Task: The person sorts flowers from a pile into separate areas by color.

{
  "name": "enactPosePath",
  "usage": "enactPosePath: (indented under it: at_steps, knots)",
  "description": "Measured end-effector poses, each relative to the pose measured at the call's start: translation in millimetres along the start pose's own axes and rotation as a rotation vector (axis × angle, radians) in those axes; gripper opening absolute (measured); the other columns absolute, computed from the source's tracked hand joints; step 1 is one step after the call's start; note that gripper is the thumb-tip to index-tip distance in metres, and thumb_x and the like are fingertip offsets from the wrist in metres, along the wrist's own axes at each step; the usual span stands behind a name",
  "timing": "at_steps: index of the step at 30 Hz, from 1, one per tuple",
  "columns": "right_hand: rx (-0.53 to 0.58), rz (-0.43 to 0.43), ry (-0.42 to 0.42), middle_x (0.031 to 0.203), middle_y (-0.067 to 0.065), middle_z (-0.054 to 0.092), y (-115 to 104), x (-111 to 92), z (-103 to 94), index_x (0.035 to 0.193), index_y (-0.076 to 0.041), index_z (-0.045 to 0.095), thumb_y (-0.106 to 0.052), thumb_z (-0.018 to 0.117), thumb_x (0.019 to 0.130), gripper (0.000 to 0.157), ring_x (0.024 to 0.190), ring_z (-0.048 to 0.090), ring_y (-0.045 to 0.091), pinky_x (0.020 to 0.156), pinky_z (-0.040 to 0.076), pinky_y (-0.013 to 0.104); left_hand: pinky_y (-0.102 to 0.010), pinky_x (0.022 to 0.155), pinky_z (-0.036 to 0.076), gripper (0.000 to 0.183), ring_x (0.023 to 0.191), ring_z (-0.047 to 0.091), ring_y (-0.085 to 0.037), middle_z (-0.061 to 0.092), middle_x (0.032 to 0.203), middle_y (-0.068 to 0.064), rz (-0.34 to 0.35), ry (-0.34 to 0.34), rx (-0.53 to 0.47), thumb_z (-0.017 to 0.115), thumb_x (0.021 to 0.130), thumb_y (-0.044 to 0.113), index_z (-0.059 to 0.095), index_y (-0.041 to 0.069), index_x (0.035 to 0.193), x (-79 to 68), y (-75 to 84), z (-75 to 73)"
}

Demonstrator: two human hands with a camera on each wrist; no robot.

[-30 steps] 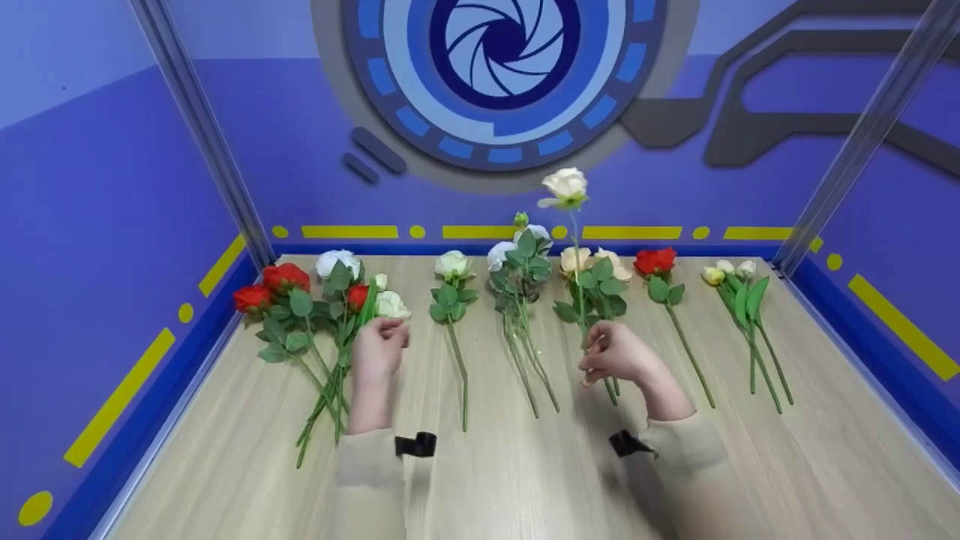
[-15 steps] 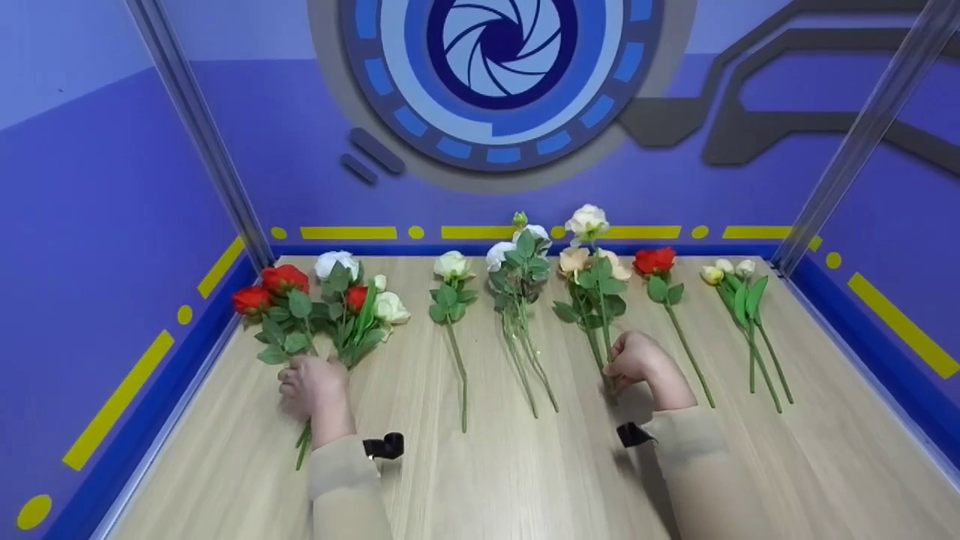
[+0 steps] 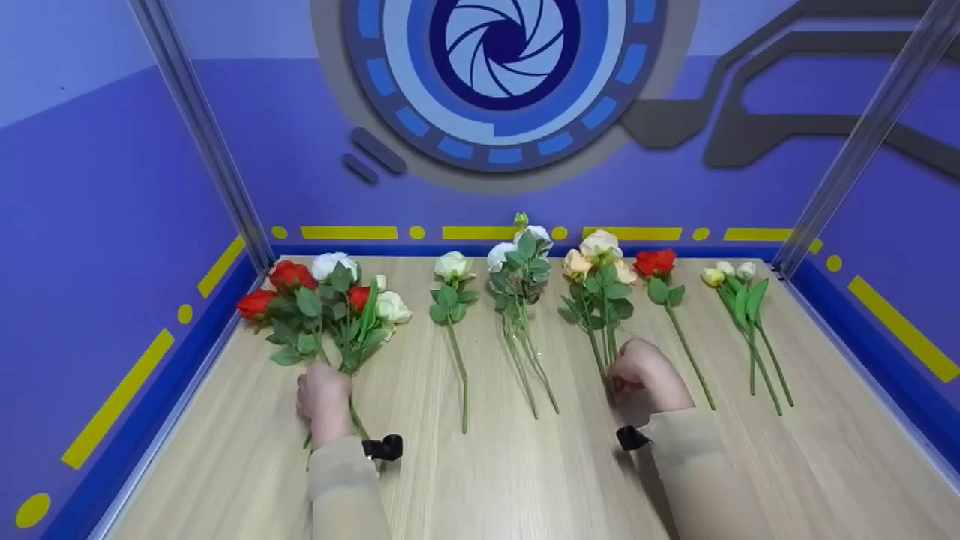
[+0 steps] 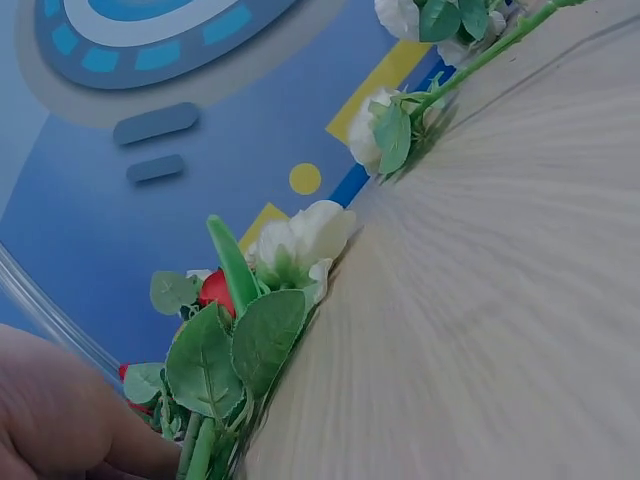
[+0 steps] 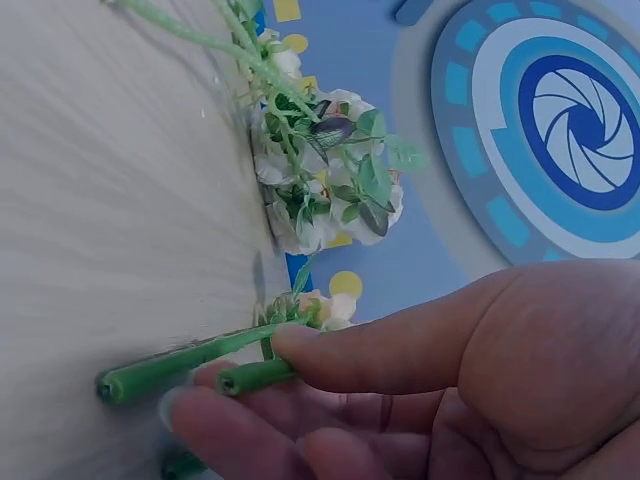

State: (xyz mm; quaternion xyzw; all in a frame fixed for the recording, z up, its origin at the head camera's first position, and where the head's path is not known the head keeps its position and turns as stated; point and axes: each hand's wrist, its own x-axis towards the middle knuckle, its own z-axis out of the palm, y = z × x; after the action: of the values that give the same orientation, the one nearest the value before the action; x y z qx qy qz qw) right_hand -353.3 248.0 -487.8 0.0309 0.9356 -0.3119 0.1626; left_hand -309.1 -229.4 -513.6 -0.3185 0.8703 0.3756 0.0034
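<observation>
In the head view my left hand (image 3: 325, 391) grips stems below two red roses (image 3: 291, 276) at the left of the table. A white rose (image 3: 334, 265), a third red rose (image 3: 359, 298) and a pale green-white rose (image 3: 392, 306) lie beside them, their stems crossing. The left wrist view has that hand (image 4: 60, 410) at the lower left, against green stems (image 4: 202, 446); its fingertips are hidden. My right hand (image 3: 646, 371) pinches a cream rose (image 3: 600, 244) by its stem, over two peach roses (image 3: 576, 264). Thumb and fingers meet near the cut stem end (image 5: 250, 377) in the right wrist view.
Between my hands lie a single pale green rose (image 3: 453, 265) and a white bunch (image 3: 517, 259). To the right are a red rose (image 3: 655, 262) and a bunch of tulips (image 3: 739, 274). Blue panels (image 3: 255, 172) enclose the wooden table (image 3: 495, 480).
The cream rose has come down onto the peach roses with my right hand. My left hand moved left and down to the stems; the two red roses have since shifted slightly right.
</observation>
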Motion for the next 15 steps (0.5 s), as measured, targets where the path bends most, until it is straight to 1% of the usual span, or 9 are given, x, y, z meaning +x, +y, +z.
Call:
enactPosePath:
  at_steps: [2,4,6,8,11,15]
  knots:
    - [-0.028,0.0,0.0,0.052,-0.001,0.064,0.5,-0.8,1.2,0.065,-0.001,0.071,-0.01,0.073,0.09,0.027,0.047,0.058,0.01,0.048,0.043,0.023,-0.065,0.096,0.048,0.027,0.119,0.058,-0.055,0.059,0.127,-0.036,0.013,-0.019,0.011,0.05,0.095,0.006,0.063,-0.009,0.113,-0.9,-0.1,-0.1]
    - [-0.05,-0.001,0.001,0.05,-0.002,0.063,1.2,-1.5,2.7,0.065,0.001,0.073,-0.011,0.075,0.089,0.026,0.047,0.057,0.011,0.048,0.042,0.022,-0.064,0.094,0.049,0.024,0.118,0.06,-0.053,0.062,0.125,-0.034,0.015,-0.04,0.007,0.05,0.094,0.007,0.064,-0.007,0.108,-0.5,-0.3,-0.4]
    - [-0.057,-0.006,0.005,0.05,-0.001,0.063,2.0,-2.0,4.1,0.065,0.002,0.075,-0.01,0.077,0.087,0.025,0.047,0.057,0.011,0.047,0.042,0.022,-0.064,0.097,0.047,0.024,0.12,0.059,-0.052,0.063,0.127,-0.032,0.004,-0.061,-0.017,0.05,0.095,0.008,0.062,-0.006,0.111,0.0,0.0,-1.6]
    - [-0.068,-0.017,0.02,0.049,-0.001,0.063,2.9,-2.2,5.2,0.065,0.002,0.075,-0.01,0.079,0.085,0.024,0.046,0.057,0.011,0.047,0.042,0.022,-0.064,0.1,0.046,0.028,0.124,0.057,-0.051,0.061,0.131,-0.032,-0.012,-0.08,-0.048,0.05,0.098,0.01,0.06,-0.006,0.117,1.1,-0.3,-3.2]
    - [-0.08,-0.037,0.042,0.048,-0.001,0.062,3.1,-2.4,6.1,0.064,0.003,0.075,-0.009,0.081,0.083,0.023,0.045,0.056,0.011,0.047,0.042,0.022,-0.064,0.103,0.045,0.03,0.127,0.055,-0.049,0.058,0.134,-0.032,-0.026,-0.093,-0.096,0.046,0.1,0.012,0.057,-0.006,0.122,2.2,-1.9,-5.9]
    - [-0.096,-0.04,0.048,0.048,-0.002,0.061,2.1,-2.2,5.6,0.063,0.003,0.075,-0.011,0.083,0.081,0.024,0.045,0.055,0.011,0.047,0.044,0.023,-0.061,0.103,0.047,0.034,0.126,0.055,-0.046,0.056,0.136,-0.034,-0.008,-0.091,-0.14,0.041,0.101,0.011,0.056,-0.01,0.123,4.5,-5.9,-8.6]
